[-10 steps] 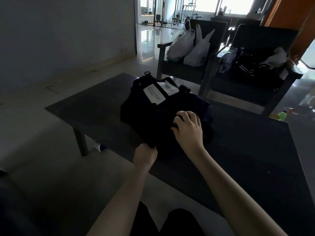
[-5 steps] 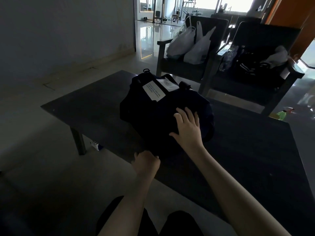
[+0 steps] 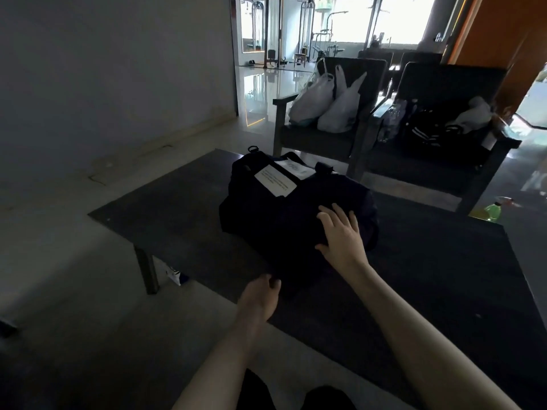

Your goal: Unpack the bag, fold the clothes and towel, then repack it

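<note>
A dark duffel bag (image 3: 266, 220) with two white labels (image 3: 275, 182) on top lies on the low dark table (image 3: 165, 208). My right hand (image 3: 340, 232) rests flat on the bag's top, fingers straight and spread. At the bag's near corner, my left hand (image 3: 260, 294) has its fingers curled and pinches the dark edge there. The light is too dim to show exactly what part it pinches. No clothes or towel can be seen outside the bag.
Beyond the table stand two dark armchairs. The left armchair (image 3: 313, 140) holds white plastic bags (image 3: 325, 105); the right armchair (image 3: 444, 167) holds a dark striped bag (image 3: 426, 134). A green bottle (image 3: 491, 210) stands on the floor at the right. My knees are at the bottom edge.
My left hand has drawn back toward me along the bag's near corner. My right hand's fingers have uncurled and now lie flat on the bag.
</note>
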The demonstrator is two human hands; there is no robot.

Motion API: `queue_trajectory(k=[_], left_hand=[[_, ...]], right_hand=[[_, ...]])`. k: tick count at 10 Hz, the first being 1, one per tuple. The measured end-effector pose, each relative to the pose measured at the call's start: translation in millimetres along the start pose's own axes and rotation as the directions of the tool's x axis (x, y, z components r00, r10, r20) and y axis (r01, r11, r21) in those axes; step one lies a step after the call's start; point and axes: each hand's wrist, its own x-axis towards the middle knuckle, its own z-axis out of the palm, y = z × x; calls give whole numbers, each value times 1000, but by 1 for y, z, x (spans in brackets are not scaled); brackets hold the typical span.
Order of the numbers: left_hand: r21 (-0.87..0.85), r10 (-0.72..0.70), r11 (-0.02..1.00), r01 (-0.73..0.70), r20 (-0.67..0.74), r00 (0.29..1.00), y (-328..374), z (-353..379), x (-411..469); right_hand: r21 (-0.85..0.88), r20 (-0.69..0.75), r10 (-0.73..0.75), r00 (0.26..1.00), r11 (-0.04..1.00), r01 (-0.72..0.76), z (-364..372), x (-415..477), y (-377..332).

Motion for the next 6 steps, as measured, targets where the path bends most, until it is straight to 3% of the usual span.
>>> queue_trajectory(k=[2,4,6], left_hand=[[-229,131,964,-136,-37,991,28,-49,-23],[-365,211,896,-251,-147,966,49,-87,-28],[-411,211,864,-291,-228,950,55,-110,1]], right_hand=[[229,50,-8,999,973,-3,-30,-3,-9],[185,46,-20,999,983,11,-42,0,-24],[180,-92,-10,996,983,27,-33,29,-34]])
